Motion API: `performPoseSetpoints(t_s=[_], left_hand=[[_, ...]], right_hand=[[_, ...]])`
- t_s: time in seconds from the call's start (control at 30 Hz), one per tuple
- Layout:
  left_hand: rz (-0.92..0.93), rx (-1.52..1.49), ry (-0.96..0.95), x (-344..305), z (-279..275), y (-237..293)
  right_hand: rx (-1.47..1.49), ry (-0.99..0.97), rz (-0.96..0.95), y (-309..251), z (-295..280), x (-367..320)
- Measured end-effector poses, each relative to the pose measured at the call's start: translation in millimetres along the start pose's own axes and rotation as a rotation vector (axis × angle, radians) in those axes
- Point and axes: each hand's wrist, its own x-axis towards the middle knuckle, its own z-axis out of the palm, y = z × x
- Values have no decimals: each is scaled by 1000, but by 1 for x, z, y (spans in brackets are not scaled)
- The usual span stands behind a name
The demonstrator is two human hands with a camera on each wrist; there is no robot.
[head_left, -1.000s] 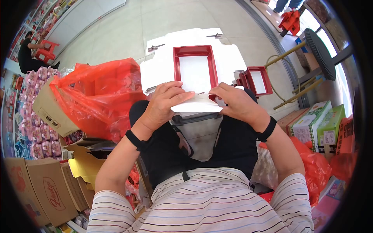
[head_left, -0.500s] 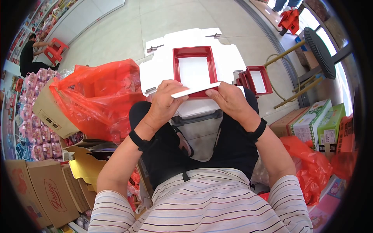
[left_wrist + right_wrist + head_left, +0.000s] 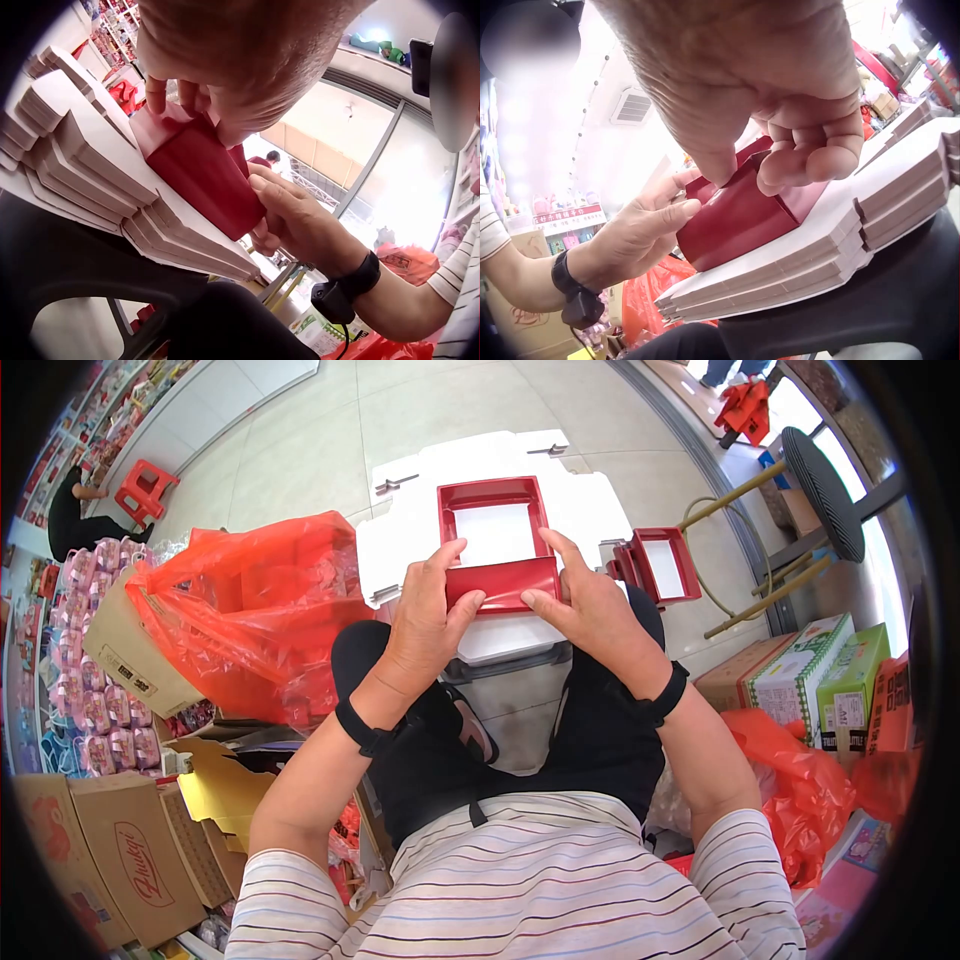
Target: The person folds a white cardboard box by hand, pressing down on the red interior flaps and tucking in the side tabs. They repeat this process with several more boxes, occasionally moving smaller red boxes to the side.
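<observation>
A red cardboard box tray (image 3: 505, 586) with a white inside bottom lies on a stack of white die-cut card blanks (image 3: 590, 515). The stack rests on a dark stool (image 3: 520, 663) between the knees. At the tray's near left corner, my left hand (image 3: 428, 605) pinches the folded wall, thumb on its near face. My right hand (image 3: 597, 610) grips the near right corner the same way, index finger stretched along the side wall. From the left wrist view, the red wall (image 3: 206, 180) stands upright between both hands.
More red trays (image 3: 665, 565) sit right of the stack. A large red plastic bag (image 3: 260, 600) is at the left, above cartons (image 3: 135, 850). Boxes (image 3: 800, 675) and a black round-seated stool (image 3: 822, 495) stand right. Another person (image 3: 75, 510) is at far left near a red stool (image 3: 147, 490).
The near flap, showing white a second ago, has been folded over and now shows red. Both thumbs have come onto its near face, with the index fingers extended along the sides.
</observation>
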Motion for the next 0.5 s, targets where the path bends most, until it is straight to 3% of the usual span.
performPoseSetpoints(t_s=[0.03,0.13,0.23,0.5], left_hand=[[48,30,28,2,0,2],[163,244,36,4,-5,8],[243,340,-13,1,-15,8],[358,417,-123,-4,-5,8]], right_hand=[[-11,-32,26,-1,-2,0],[23,171,-210,8,10,-3],[-171,131,-240,11,10,-8],[-272,145,-397,18,14,-8]])
